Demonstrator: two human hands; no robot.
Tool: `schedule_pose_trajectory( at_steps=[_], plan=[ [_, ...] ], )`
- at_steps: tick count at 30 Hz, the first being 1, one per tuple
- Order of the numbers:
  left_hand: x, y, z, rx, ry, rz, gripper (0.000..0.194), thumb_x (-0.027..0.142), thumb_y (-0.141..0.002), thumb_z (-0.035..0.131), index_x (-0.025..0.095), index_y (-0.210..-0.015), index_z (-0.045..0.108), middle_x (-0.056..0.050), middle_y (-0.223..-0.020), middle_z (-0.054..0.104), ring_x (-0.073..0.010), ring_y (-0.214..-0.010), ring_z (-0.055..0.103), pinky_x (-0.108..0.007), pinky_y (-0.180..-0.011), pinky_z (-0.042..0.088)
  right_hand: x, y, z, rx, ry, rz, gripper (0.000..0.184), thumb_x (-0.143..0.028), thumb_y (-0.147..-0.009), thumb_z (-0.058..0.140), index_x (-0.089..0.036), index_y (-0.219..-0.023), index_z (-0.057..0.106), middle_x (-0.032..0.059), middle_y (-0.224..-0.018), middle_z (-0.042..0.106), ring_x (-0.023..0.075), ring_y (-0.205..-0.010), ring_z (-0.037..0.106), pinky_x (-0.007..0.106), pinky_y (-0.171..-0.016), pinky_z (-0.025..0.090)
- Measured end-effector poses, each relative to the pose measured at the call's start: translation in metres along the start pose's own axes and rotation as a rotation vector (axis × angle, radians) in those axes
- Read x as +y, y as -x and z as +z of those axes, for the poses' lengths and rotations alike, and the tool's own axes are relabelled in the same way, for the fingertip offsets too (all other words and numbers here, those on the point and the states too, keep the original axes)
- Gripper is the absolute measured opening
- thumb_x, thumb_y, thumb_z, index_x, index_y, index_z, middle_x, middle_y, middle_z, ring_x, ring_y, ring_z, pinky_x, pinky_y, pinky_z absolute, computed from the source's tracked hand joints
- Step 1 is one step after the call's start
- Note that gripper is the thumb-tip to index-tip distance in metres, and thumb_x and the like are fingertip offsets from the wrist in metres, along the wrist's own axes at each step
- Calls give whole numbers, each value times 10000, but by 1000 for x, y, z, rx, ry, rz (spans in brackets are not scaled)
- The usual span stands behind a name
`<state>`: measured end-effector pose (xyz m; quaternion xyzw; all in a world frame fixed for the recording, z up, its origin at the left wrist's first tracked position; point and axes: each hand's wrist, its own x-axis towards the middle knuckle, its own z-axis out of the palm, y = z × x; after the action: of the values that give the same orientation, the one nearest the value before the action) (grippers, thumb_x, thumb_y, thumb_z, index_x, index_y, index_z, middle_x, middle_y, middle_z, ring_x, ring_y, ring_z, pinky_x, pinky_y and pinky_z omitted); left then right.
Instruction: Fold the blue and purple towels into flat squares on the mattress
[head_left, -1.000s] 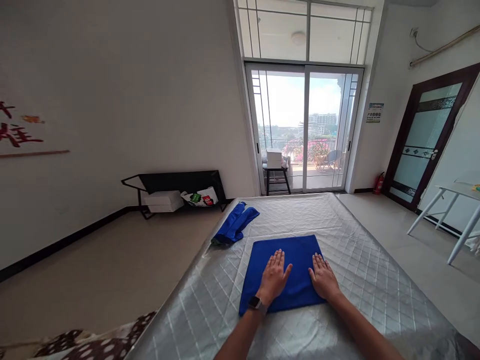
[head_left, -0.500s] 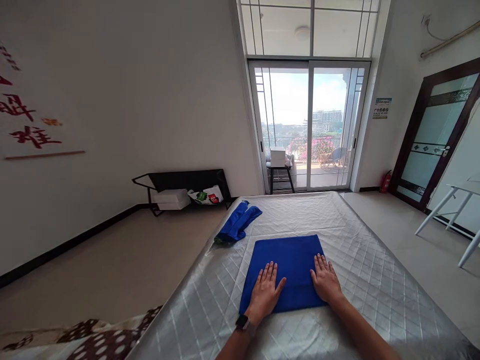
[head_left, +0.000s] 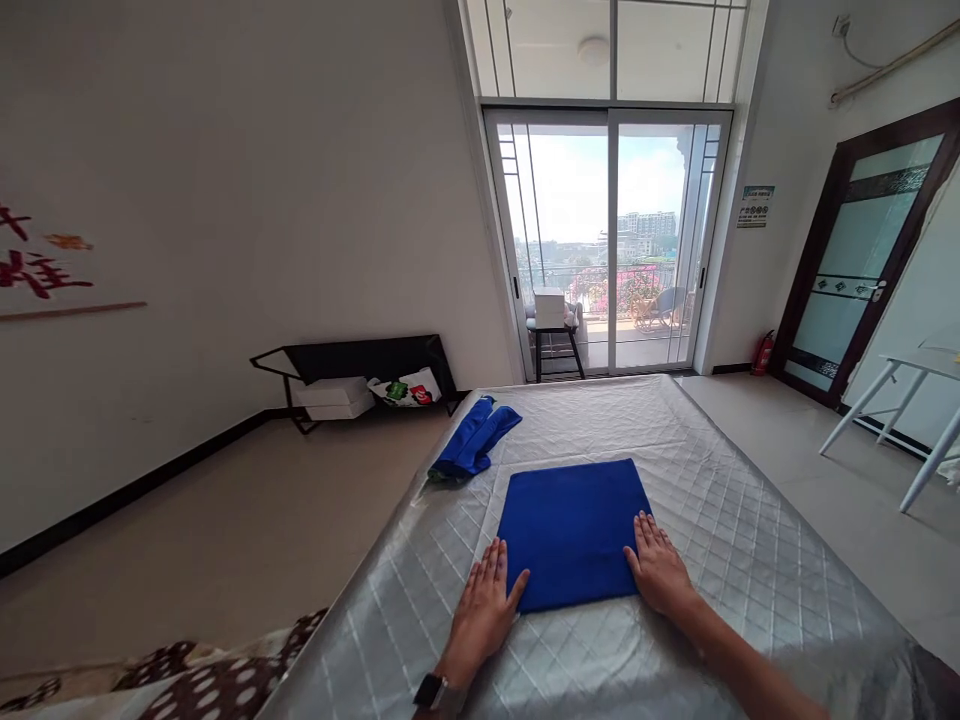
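Observation:
A flat, folded blue cloth (head_left: pixel 574 525) lies on the silver quilted mattress (head_left: pixel 720 510). My left hand (head_left: pixel 486 598) rests at its left edge, palm down with the fingers stretched out and the thumb over the near left corner. On the opposite edge lies my right hand (head_left: pixel 660 562), also flat, its fingers pointing away from me. Neither hand grips anything. Farther off to the left, a crumpled blue cloth bundle (head_left: pixel 472 440) sits near the mattress's left side.
Left of the mattress, a low black rack (head_left: pixel 367 362) holds white boxes (head_left: pixel 334 398) and a printed bag (head_left: pixel 409 388). A brown polka-dot blanket (head_left: pixel 217 680) shows at bottom left. A white-legged table (head_left: pixel 919 380) stands at right. Beyond the mattress are sliding glass doors (head_left: pixel 611 240).
My left hand has slid left from the top of the folded cloth to its left edge. My right hand stays by the right edge. The view has shifted slightly.

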<state>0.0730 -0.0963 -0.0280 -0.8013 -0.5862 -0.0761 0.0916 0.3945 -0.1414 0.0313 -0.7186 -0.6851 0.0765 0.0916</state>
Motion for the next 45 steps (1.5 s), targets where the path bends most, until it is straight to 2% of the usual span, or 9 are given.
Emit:
schedule_pose_trajectory(
  at_steps=[6,14,17,20,24,30,34,40,45],
  plan=[
    [11,1,-7,50,-1,-9,758,586,-968,243,32,-1434,467,-211,-1504,438,-331,-1422,379,-518,-1164,320,3,14,2,10,-20,-26,667,-443,-1003,200,-55,-1545,202,119,-1619,163,235,-1504,158,406,-1216,178],
    [153,-49,-55,-1,262,380,624,482,-1024,178,131,-1494,392,-114,-1563,390,-225,-1461,319,-419,-1181,332,6,11,7,15,22,-41,641,-385,-990,239,-63,-1543,221,120,-1615,200,237,-1500,181,402,-1214,190],
    [176,-54,-54,-33,300,456,601,462,-1029,183,154,-1525,324,-89,-1590,337,-211,-1481,267,-420,-1205,287,7,11,8,17,39,-52,620,-337,-981,246,-75,-1543,231,112,-1615,203,229,-1501,178,397,-1214,193],
    [164,-44,-44,-26,295,455,608,485,-1025,201,175,-1543,274,-77,-1600,310,-217,-1486,254,-440,-1209,281,6,10,8,8,24,-35,642,-398,-992,230,-66,-1542,224,126,-1614,206,236,-1502,175,410,-1212,196],
    [121,-19,-30,-1,256,429,600,495,-1021,226,219,-1554,230,-64,-1606,296,-225,-1480,270,-461,-1196,304,5,10,8,-5,-9,-18,654,-419,-998,229,-64,-1547,196,129,-1620,187,239,-1504,166,420,-1216,177],
    [35,21,-1,0,122,7,725,589,-981,229,118,-1524,323,-138,-1571,351,-285,-1465,299,-497,-1169,334,5,11,7,4,-29,-15,673,-471,-1002,198,-82,-1551,204,111,-1625,186,237,-1505,164,402,-1220,161],
    [-6,42,14,5,115,-107,751,585,-967,210,83,-1505,359,-144,-1553,382,-292,-1450,331,-502,-1164,346,3,12,4,-7,-15,-11,662,-456,-999,196,-92,-1551,222,102,-1624,184,236,-1504,165,406,-1216,177],
    [-19,60,24,31,162,-67,689,566,-966,248,160,-1506,382,-121,-1506,473,-292,-1409,411,-503,-1121,407,3,10,-8,-67,-8,-4,665,-444,-991,219,-77,-1544,251,109,-1616,202,239,-1505,167,415,-1219,139],
    [-9,40,7,76,174,-36,664,556,-982,256,185,-1528,330,-111,-1531,444,-288,-1436,364,-502,-1127,402,-7,-16,-33,-51,-18,11,676,-448,-997,178,-60,-1549,228,117,-1618,203,231,-1503,174,392,-1214,142]
  ],
)
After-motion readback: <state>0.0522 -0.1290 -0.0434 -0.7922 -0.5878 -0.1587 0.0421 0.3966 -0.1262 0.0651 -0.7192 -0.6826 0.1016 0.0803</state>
